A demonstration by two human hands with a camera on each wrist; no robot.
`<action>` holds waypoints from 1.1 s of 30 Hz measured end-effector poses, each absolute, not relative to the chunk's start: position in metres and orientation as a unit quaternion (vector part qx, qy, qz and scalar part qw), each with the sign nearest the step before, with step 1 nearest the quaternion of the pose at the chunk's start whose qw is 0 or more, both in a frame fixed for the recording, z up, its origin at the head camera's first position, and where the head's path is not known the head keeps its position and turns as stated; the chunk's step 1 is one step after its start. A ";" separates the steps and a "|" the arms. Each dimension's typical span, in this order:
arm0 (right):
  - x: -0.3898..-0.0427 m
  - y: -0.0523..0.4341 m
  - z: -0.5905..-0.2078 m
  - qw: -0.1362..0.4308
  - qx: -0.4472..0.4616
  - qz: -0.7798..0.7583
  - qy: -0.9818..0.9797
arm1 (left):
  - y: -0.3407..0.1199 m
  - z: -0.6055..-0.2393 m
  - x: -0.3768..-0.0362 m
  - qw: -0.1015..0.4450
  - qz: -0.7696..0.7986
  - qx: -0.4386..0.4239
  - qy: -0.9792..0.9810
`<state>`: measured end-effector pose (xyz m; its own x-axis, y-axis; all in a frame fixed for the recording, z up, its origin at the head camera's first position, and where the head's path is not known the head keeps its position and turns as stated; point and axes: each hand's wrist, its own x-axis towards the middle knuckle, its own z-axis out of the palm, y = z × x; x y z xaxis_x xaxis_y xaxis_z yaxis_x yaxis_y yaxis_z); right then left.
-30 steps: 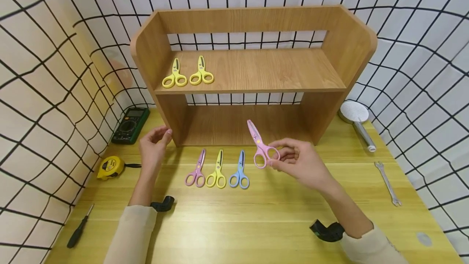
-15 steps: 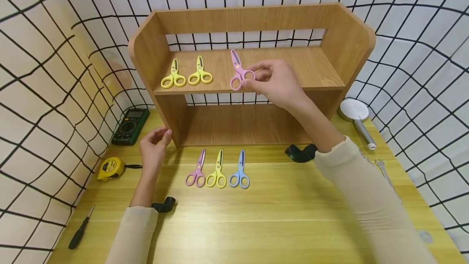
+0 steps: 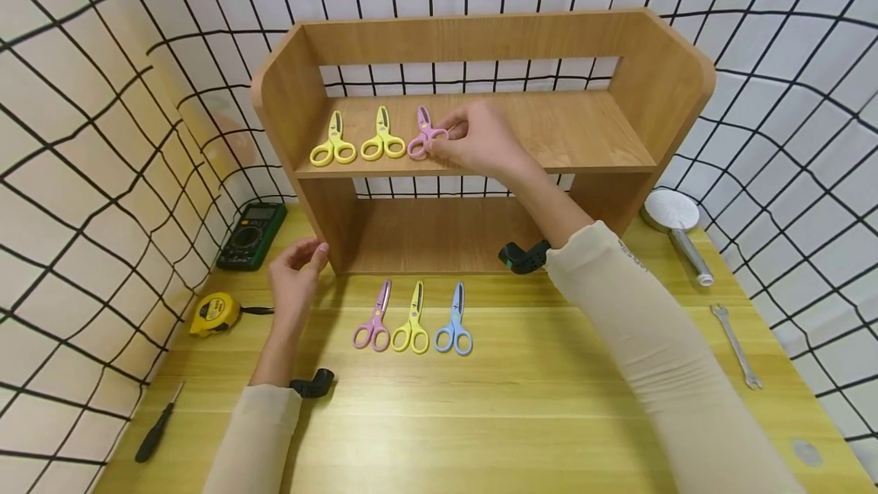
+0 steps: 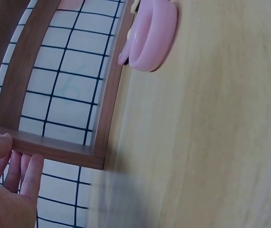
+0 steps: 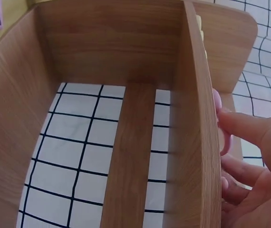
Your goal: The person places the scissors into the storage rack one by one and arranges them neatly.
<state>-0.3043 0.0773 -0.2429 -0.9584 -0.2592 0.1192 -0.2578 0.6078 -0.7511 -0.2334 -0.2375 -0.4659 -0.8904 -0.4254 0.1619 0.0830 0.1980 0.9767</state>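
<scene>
Slippage is my worry: my right hand (image 3: 480, 139) pinches the pink scissors (image 3: 424, 134) by one handle ring on the upper board of the wooden shelf (image 3: 675, 82), close to its front lip. Letting go carelessly could tip them over the edge toward the three pairs lying below my wrist, or nudge the nearer of the two yellow scissors (image 3: 382, 138) just left of my fingertips. My left hand (image 3: 296, 278) rests loosely curled against the shelf's lower left corner, fingers touching the side panel, holding nothing. All the scissors are smooth, rounded plastic with loop handles and short blunt blades. The shelf is matte wood-grain laminate with softened corners; the table (image 3: 535, 418) under my forearms is pale, glossy yellow wood.
</scene>
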 end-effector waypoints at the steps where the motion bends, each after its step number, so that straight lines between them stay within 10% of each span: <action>1: -0.304 0.077 -0.243 0.001 -0.149 -0.409 0.900 | -0.237 -0.466 -0.233 0.205 -0.624 0.114 -0.746; 18: -0.246 0.107 -0.259 -0.067 -0.184 -0.421 0.885 | -0.235 -0.466 -0.232 0.203 -0.628 0.117 -0.742; 33: -0.154 0.145 -0.389 -0.025 -0.162 -0.441 0.882 | -0.233 -0.465 -0.230 0.205 -0.618 0.123 -0.749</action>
